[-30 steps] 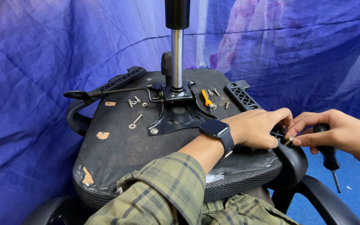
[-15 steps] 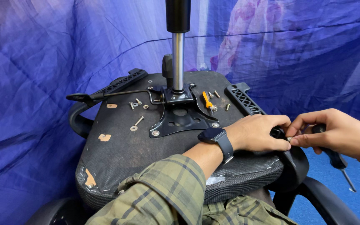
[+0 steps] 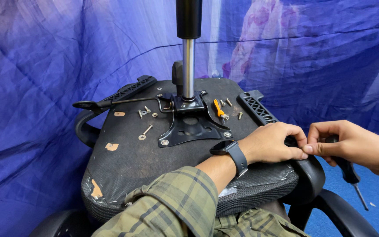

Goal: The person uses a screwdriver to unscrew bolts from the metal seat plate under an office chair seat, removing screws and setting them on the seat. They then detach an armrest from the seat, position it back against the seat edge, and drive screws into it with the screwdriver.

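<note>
An upturned office chair seat (image 3: 132, 166) lies before me, its black metal mounting plate (image 3: 189, 127) and chrome gas cylinder (image 3: 188, 66) pointing up. My left hand (image 3: 270, 142), with a black smartwatch on the wrist, rests palm-down on the right armrest bracket (image 3: 305, 169) at the seat's right edge. My right hand (image 3: 343, 142) pinches something small against the left fingertips and also holds a black-handled screwdriver (image 3: 349, 173) that points down. What is pinched is hidden.
Loose bolts and washers (image 3: 145, 131) lie on the seat base. A small orange-handled tool (image 3: 218, 108) sits right of the plate. Black armrests (image 3: 256, 107) flank the seat, one at the left (image 3: 128, 91). Blue fabric hangs all around; a blue floor shows at right.
Both hands have stayed at the right armrest bracket, shifting slightly lower. The screwdriver tip has swung a little to the right.
</note>
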